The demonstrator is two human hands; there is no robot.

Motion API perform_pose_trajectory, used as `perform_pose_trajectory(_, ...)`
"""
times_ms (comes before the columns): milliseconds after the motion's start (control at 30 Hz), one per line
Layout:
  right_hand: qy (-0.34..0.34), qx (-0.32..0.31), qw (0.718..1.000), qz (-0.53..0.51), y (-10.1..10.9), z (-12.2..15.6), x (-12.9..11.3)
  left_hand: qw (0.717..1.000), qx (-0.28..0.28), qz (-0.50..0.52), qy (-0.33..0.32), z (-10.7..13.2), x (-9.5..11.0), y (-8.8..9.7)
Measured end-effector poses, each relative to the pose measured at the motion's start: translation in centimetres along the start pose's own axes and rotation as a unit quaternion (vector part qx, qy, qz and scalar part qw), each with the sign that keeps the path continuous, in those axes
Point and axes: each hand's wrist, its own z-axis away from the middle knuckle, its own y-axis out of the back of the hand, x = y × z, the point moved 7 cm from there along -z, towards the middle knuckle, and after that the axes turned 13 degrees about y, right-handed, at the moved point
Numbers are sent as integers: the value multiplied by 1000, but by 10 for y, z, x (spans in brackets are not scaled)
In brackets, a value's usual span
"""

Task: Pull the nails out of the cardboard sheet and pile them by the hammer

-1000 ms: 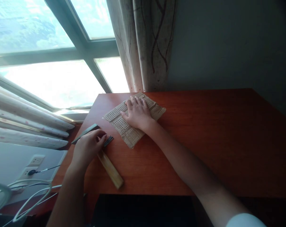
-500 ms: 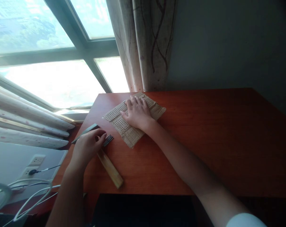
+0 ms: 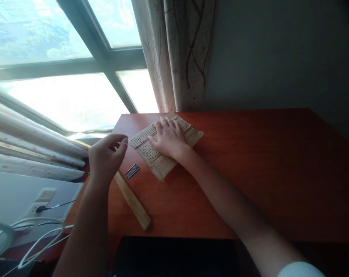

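My right hand [image 3: 169, 138] lies flat with fingers spread on a tan sheet [image 3: 150, 152], perhaps cardboard, that is dotted with rows of holes and has worn edges. My left hand [image 3: 109, 156] is raised at the sheet's left corner, thumb and forefinger pinched together. Whatever those fingertips hold, if anything, is too small to make out. Several thin dark nails [image 3: 132, 171] lie in a small bunch below the sheet. A hammer's wooden handle [image 3: 134, 202] rests on the table; its metal head is mostly hidden behind my left hand and wrist.
The reddish wooden table [image 3: 264, 165] ends at a window [image 3: 61, 100] on the left. A patterned curtain [image 3: 186, 57] hangs behind it. Wall sockets [image 3: 40, 202] and loose white cables [image 3: 41, 238] are at the lower left.
My left hand has lifted from beside the nails and moved up toward the sheet's left corner, uncovering more of the nails and covering most of the hammer head. My right hand stays put.
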Motion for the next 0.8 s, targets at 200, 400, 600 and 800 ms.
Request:
perform_pose_trajectory(200,0,13,1000,5,2,1,-1,991,-90,-28,-91,-31,54,-40)
perform_pose_trajectory(400,-5,3,1000,-1,2,1,-1,981,-130,-99,-105,-51,70,-75)
perform_pose_trajectory(600,-9,3,1000,-5,4,1,-2,980,-114,-112,-117,-48,76,-79)
perform_pose_trajectory(800,-5,7,1000,2,2,-1,-1,989,-49,-61,-128,-49,83,-67)
